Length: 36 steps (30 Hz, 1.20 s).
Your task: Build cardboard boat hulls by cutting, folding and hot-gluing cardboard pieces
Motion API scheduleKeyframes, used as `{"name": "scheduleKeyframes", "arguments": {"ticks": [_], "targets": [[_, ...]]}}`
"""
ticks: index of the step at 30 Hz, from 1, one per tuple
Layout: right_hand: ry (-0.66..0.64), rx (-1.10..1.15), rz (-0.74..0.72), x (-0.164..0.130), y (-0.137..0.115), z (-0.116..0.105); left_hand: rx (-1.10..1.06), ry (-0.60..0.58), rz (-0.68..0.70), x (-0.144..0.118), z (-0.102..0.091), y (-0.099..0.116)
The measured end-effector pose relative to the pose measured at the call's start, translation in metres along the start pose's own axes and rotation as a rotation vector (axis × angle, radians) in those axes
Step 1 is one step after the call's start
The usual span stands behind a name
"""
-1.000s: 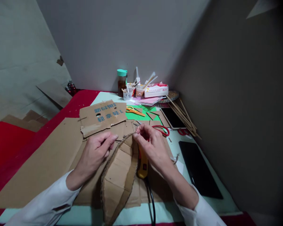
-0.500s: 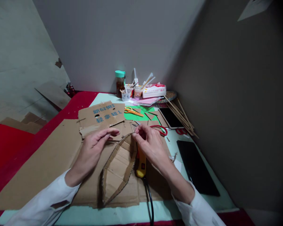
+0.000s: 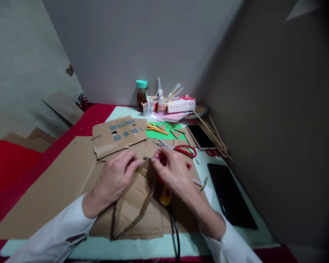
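A boat-shaped cardboard shell [image 3: 137, 186] with low upright walls lies tilted over the flat cardboard, its far point between my hands. The thumb and fingers of my right hand [image 3: 171, 166] pinch that far tip. My left hand [image 3: 115, 177] is curled closed at the left wall near the same tip, its fingertips partly hidden. Under my right wrist lies a yellow and red hot glue gun [image 3: 166, 195], partly covered by the hand. Just beyond my right hand are red-handled scissors [image 3: 185, 149].
Flat cardboard sheets [image 3: 57, 179] cover the table's left and middle. Orange scissors [image 3: 157, 128] rest on a green sheet. Farther back stand a bottle [image 3: 142, 96], paper cups and a tissue pack [image 3: 181, 105]. Wooden sticks [image 3: 214, 135], a phone and a black tablet-like slab [image 3: 231, 195] lie right.
My left hand has moved right and closed its fingers at the shell's far end. The shell has shifted slightly left, and my right hand keeps its pinch on the tip.
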State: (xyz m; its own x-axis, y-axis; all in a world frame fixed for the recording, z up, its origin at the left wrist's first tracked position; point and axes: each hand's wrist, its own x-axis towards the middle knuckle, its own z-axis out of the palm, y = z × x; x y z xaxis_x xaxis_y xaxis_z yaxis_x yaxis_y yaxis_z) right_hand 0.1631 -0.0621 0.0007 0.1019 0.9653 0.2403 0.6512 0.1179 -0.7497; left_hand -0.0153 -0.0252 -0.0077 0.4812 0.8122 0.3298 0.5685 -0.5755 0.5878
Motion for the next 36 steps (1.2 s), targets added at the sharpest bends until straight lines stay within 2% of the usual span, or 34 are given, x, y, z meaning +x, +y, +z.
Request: {"name": "scheduleKeyframes", "arguments": {"ticks": [6,12,16,23,30,36], "targets": [[-0.041,-0.023,-0.067,0.002,0.010,0.004,0.049,-0.043,0.003,0.001,0.004,-0.006],[0.014,-0.066,-0.145,0.003,0.026,0.017,-0.007,0.079,-0.067,0.006,0.001,-0.011],[0.071,-0.050,-0.171,0.000,0.023,0.019,-0.108,0.173,-0.132,0.009,-0.001,-0.015],[0.182,0.012,-0.179,0.001,0.017,0.020,-0.309,0.266,-0.250,0.010,0.004,-0.029],[0.306,0.127,-0.177,0.002,0.013,0.003,-0.520,0.438,-0.280,0.014,-0.004,-0.030],[0.285,0.169,-0.194,0.000,0.005,-0.002,-0.744,0.422,-0.238,0.017,-0.006,-0.022]]}}
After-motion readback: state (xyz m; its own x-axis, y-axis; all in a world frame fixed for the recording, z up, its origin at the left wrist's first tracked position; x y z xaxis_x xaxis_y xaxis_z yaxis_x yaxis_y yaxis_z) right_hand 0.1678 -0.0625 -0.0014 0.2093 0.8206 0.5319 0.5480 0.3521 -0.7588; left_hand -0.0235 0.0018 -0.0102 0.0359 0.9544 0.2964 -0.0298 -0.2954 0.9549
